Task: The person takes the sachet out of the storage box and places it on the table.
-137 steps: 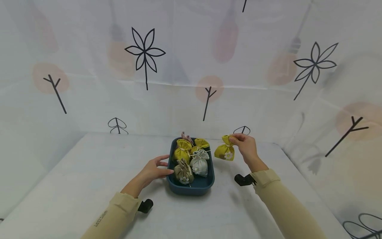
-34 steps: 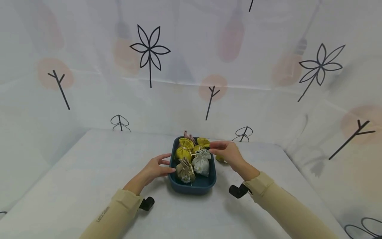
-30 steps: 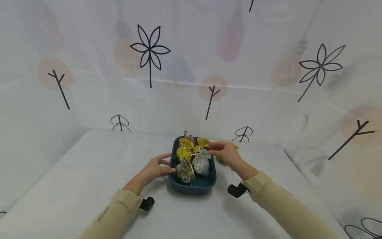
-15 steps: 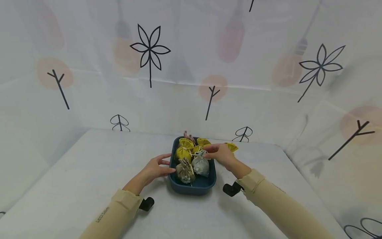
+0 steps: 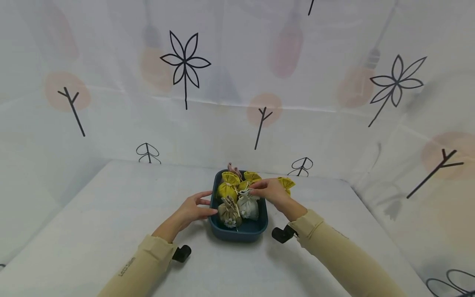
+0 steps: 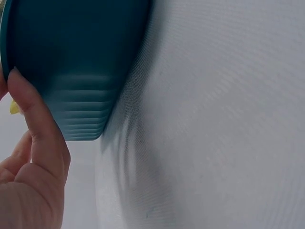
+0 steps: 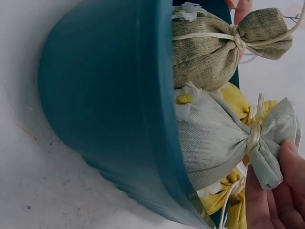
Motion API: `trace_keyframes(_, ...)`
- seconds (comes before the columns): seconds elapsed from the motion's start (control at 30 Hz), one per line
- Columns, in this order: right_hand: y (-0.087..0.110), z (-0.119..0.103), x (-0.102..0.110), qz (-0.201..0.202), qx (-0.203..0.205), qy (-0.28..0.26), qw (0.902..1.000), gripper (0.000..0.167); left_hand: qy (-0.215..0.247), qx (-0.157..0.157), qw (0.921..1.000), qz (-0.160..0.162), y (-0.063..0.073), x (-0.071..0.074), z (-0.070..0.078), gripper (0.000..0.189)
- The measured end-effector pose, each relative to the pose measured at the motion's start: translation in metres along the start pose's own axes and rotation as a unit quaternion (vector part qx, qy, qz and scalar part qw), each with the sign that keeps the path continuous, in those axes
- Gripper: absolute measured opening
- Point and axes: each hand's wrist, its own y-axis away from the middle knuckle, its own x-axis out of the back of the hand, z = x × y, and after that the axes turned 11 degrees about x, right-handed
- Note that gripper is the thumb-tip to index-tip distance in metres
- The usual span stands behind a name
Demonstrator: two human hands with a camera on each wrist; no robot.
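Right wrist view, to my eye, tells most about the pale grey pouch: soft, creased cloth drawn in by a cord, with a white flower on its side. I'd judge it light and yielding, not apt to slip, and hard to harm, though the flower may bend or catch. The gathered neck looks the best place to take it, just above the tie, and that is where the right hand has it, thumb and fingers pinching the ruffled top. The pouch sits toward the right of the blue tub; whether its base bears on the floor or has lifted a little, I can't tell.

Over on the left, the left hand rests against the tub's rim, thumb and fingers stretched out rather than wrapped round it. The tub seems stiff and smooth, probably plastic, with some weight from what it carries: besides the pale pouch, a brown pouch at the near left, a yellow pouch beyond it, another yellow one at the far right, and a pink pouch at the far left. A further yellow pouch, partly hidden by the right hand, lies on the white table just right of the tub.
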Motion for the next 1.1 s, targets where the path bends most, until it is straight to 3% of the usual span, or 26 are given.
trace_keyframes(0.33, 0.001, -0.010, 0.007, 0.043, 0.009, -0.016, 0.9989, 0.019, -0.001, 0.003, 1.0000, 0.001, -0.001, 0.000, -0.001, 0.074)
trace_keyframes(0.73, 0.017, -0.031, 0.028, 0.098, 0.014, -0.041, 0.9943, 0.025, 0.007, 0.002, 1.0000, -0.002, 0.000, -0.001, -0.001, 0.073)
trace_keyframes(1.1, 0.033, -0.021, 0.045, 0.127, 0.035, -0.041, 0.9904, 0.027, -0.003, 0.005, 1.0000, 0.001, 0.002, -0.002, -0.001, 0.073)
